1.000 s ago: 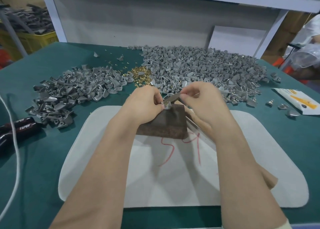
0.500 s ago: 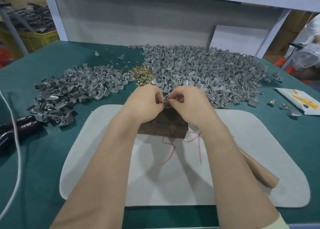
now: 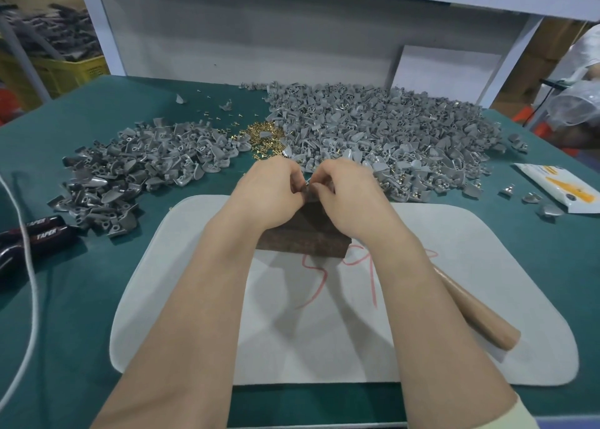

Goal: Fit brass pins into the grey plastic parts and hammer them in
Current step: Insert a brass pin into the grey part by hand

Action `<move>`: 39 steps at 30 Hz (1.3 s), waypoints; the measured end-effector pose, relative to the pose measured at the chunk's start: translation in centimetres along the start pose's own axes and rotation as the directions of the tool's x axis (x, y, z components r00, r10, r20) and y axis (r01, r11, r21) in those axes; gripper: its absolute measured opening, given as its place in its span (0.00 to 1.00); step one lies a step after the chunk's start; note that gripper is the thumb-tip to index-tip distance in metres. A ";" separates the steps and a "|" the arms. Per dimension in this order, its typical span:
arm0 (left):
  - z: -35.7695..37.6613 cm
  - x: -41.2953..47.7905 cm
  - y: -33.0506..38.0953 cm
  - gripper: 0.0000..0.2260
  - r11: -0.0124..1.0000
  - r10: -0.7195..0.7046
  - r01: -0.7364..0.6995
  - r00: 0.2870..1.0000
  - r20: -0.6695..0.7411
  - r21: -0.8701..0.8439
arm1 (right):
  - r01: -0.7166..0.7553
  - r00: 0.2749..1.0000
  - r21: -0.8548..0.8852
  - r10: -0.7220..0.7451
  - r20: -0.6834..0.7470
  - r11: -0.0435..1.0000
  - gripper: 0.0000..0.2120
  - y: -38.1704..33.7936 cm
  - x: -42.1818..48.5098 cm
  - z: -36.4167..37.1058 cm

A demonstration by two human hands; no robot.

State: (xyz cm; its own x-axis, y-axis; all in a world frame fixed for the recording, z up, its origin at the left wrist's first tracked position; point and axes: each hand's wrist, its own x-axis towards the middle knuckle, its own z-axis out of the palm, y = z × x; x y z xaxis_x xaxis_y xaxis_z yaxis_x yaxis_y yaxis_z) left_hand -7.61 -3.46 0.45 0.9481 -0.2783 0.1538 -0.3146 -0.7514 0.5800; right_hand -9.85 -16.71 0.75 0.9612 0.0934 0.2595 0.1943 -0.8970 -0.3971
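Head view shows your left hand (image 3: 269,191) and right hand (image 3: 349,195) knuckle to knuckle over the far edge of the dark block (image 3: 305,238). The fingers of both are curled in and pinch a small grey part (image 3: 307,187) between the fingertips; only a sliver of it shows. Seat that part flat on the block and stand the pin square in its hole, pressing until it holds itself upright, before you let go (a leaning pin would likely bend under the first tap). Whether a pin is in your right fingertips or already in the hole, I cannot tell: your fingers cover it. The wooden handle (image 3: 477,315), the hammer's I'd judge, lies on the white mat (image 3: 503,250) beside your right forearm, which hides its head. Just beyond your hands sits the heap of brass pins (image 3: 263,134), between the left heap (image 3: 130,169) and the right heap (image 3: 389,136) of grey parts on the bench (image 3: 81,315). Which heap is finished work is hard to make out.
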 end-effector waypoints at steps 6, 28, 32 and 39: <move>0.0 0.0 0.1 0.08 1.000 -0.005 0.005 1.000 -0.001 -0.009 | -0.017 1.000 0.026 0.017 0.007 1.000 0.06 0.0 -0.2 -0.1; -0.2 -0.1 0.4 0.02 0.999 -0.016 0.016 1.000 0.013 0.028 | 0.024 0.998 -0.180 -0.032 -0.046 0.983 0.06 -0.5 0.1 0.6; -0.2 -0.1 0.2 0.03 1.000 -0.013 0.013 1.000 0.002 -0.006 | -0.062 0.998 0.096 0.059 0.031 0.993 0.08 0.4 0.2 0.0; 0.0 0.0 0.0 0.04 1.000 0.006 -0.006 1.000 -0.017 0.009 | -0.155 0.988 0.380 0.150 0.043 0.912 0.10 1.6 0.3 -0.2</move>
State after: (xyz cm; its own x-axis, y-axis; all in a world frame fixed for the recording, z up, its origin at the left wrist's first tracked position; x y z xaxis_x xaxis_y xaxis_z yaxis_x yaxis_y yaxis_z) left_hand -7.62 -3.46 0.49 0.9467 -0.2729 0.1711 -0.3210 -0.7548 0.5721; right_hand -9.34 -18.22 0.37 0.9871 -0.0239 0.1585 0.1021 -0.6683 -0.7369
